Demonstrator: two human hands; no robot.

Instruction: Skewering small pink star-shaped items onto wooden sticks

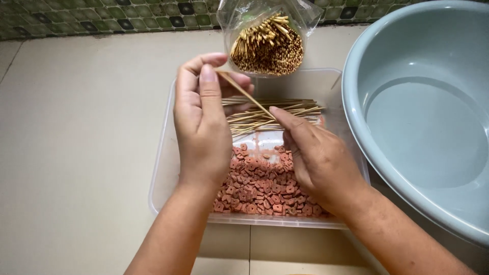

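A wide grey-blue basin (423,117) takes up the right side of the tiled floor, with nothing in it that I can see. Left of it, touching or nearly so, sits a clear plastic tray (162,168). Its near half holds a heap of small reddish-brown pieces (260,186), many with a hole through them; across its far half lies a loose bundle of thin bamboo skewers (275,109). Beyond the tray stands a clear bag (267,43) packed with more sticks, ends up.

Over the tray, the left hand (201,122) pinches one single skewer (244,92) between thumb and fingertips, near its far end. The right hand (316,155) meets the stick's lower end with thumb and forefinger closed around it; whether a piece is already caught there I cannot tell.

It looks like the threading step. Lining a small hole up with the point would call for a steady stick.
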